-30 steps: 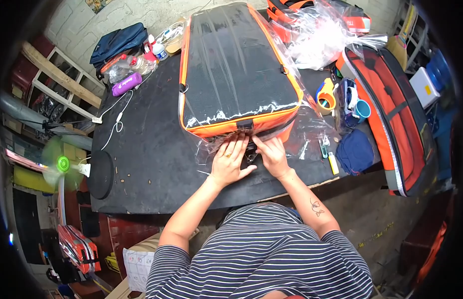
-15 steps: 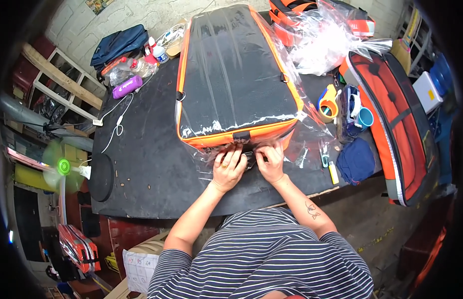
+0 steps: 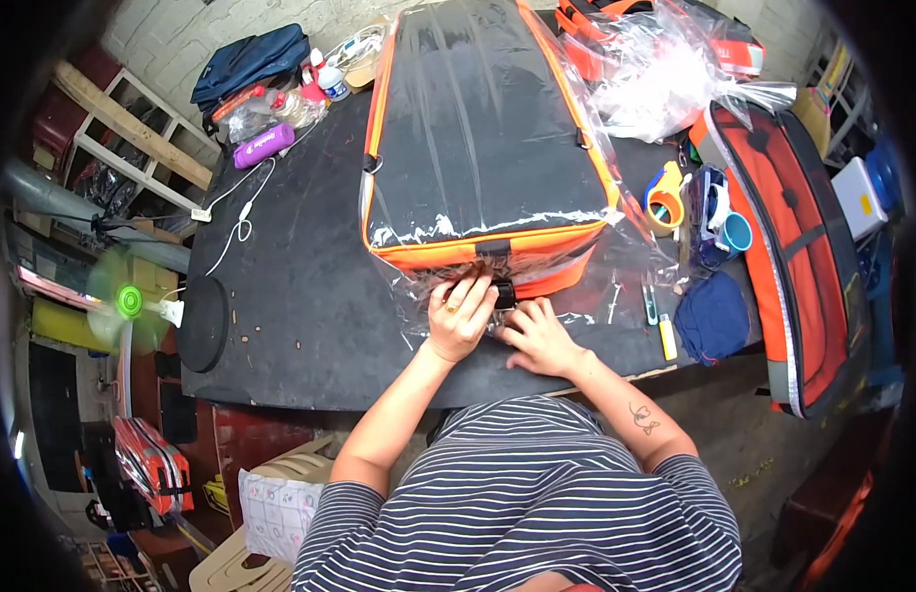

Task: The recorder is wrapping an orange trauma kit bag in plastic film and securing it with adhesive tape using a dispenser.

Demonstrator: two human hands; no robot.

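Observation:
A large black bag with orange edging (image 3: pixel 473 138) lies on the dark table, wrapped in clear plastic film. At the middle of its near side, below a black strap tab, sits a black plastic buckle (image 3: pixel 503 293). My left hand (image 3: pixel 458 318) grips at the buckle's left side, its fingers bent together and their tips partly hidden against the film. My right hand (image 3: pixel 543 339) is just below and right of the buckle, palm down over the table edge side, fingers apart and holding nothing visible.
On the right are a tape dispenser (image 3: pixel 665 200), a blue cup (image 3: pixel 736 233), navy cloth (image 3: pixel 712 318), a yellow-and-white stick (image 3: pixel 667 337) and an orange-black bag (image 3: pixel 785 257). Crumpled plastic (image 3: pixel 655 89) lies behind. At left stand a purple bottle (image 3: pixel 263 145) and spinning fan (image 3: pixel 128 302).
My right hand has come away from the bag's front, moving down with its fingers spreading. My left hand stays at the front, and the buckle now shows beside it. The whole view has shifted slightly.

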